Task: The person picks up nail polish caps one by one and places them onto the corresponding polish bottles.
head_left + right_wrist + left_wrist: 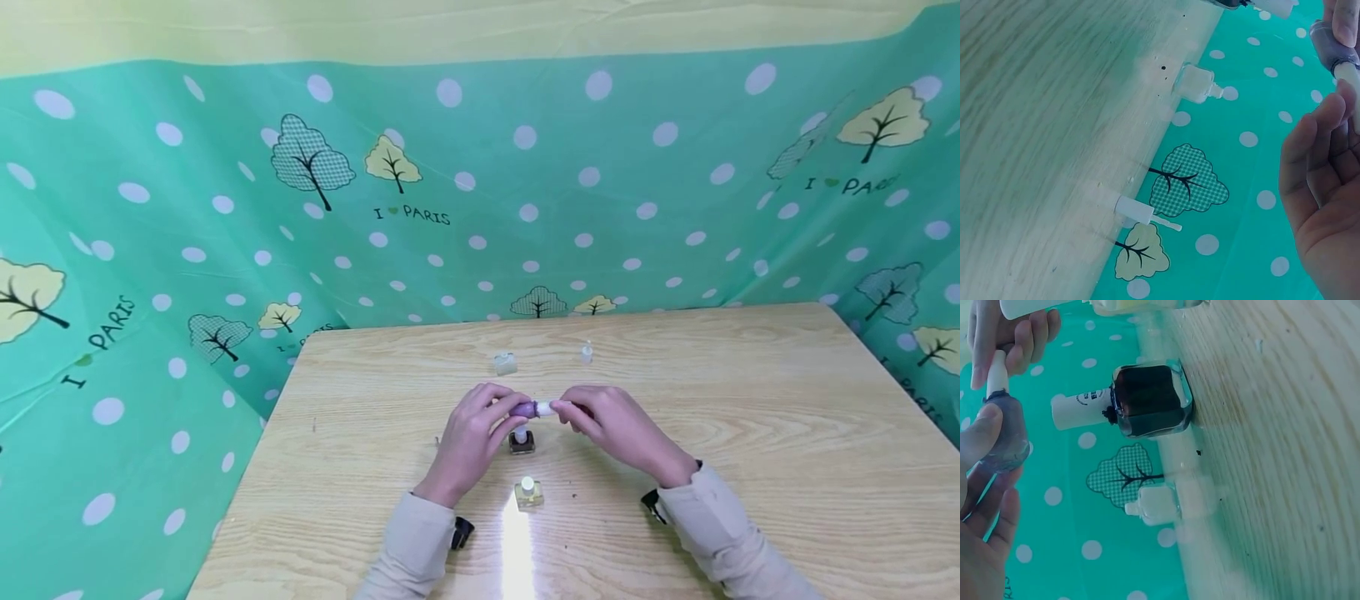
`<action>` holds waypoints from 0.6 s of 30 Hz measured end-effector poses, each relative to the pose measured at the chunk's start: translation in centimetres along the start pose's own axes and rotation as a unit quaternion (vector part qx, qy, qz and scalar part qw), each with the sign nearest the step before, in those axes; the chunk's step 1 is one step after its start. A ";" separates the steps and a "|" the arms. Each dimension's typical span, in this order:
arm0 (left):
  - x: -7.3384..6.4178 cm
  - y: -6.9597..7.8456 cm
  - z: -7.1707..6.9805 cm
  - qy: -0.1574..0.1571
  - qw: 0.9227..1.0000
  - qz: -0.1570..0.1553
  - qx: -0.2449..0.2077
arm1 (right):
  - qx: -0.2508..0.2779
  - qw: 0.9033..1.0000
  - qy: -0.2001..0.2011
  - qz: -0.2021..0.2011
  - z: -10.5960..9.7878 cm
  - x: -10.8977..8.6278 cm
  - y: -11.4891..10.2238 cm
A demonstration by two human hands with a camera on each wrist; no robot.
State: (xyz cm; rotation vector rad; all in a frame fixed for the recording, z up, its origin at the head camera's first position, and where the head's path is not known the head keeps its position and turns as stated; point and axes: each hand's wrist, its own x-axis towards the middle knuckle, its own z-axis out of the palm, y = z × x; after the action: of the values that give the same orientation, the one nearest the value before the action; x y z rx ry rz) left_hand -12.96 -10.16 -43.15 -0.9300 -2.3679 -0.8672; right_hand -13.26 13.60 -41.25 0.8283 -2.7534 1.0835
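My left hand (474, 429) grips a purple nail polish bottle (522, 409) above the table, lying sideways in the head view. The thumb presses its side in the left wrist view. My right hand (618, 425) pinches the bottle's white cap (545, 408) between thumb and fingers. Cap and bottle meet at the neck, where dark purple polish is crusted. Just below the hands stands a dark nail polish bottle (522, 444) with a white cap. Nearer the person is a pale yellow nail polish bottle (529, 496), also white-capped.
Toward the back of the wooden table (360, 433) stands a clear nail polish bottle (505, 363) without a cap. To its right, a white brush cap (1135, 209) stands with its brush upward. A green dotted curtain (525, 192) hangs behind the table. Small dark specks dot the tabletop.
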 end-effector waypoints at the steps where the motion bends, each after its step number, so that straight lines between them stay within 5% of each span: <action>1: 0.0 0.0 0.0 0.002 1.000 0.002 0.001 | 0.005 1.000 -0.006 0.006 0.0 0.0 0.0; 7: 0.1 0.1 0.2 0.014 1.000 0.018 0.004 | 0.025 0.999 -0.023 0.038 0.1 0.2 0.0; 18: -0.3 -0.1 0.3 0.002 1.000 -0.008 0.019 | -0.042 0.996 0.057 -0.049 1.1 -0.3 0.1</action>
State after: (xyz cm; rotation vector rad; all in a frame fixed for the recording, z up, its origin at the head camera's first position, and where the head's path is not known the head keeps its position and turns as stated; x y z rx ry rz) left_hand -12.91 -10.17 -43.55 -0.8964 -2.3829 -0.8266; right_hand -12.90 13.10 -42.17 0.8539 -2.6155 0.9603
